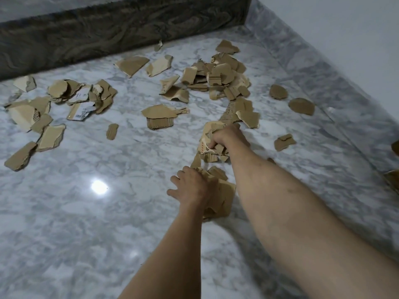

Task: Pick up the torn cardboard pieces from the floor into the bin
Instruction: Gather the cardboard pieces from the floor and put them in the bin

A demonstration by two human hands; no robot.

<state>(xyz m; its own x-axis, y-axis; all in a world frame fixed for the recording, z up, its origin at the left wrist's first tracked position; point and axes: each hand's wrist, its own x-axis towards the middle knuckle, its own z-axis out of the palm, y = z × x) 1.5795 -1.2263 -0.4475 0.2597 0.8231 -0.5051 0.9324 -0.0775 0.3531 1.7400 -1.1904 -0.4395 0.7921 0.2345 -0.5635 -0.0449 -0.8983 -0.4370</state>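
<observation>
**Both hands full, no bin in sight**

The right hand (pixel 226 137) was closed around a wad of scraps (pixel 208 134); the left hand (pixel 192 186) clutched a second bundle (pixel 222 195) nearer in. Gathering was the step in hand. Most pieces lay on the marble floor (pixel 86 223): a far heap (pixel 218 78), a left cluster (pixel 82 98), strays at right. The next move likely called for carrying both loads to the bin, which wasn't visible.

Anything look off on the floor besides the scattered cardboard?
Nothing odd beyond the torn cardboard pieces strewn over the marble floor. Both the left hand and right hand grip bunches. No bin is in view.
</observation>
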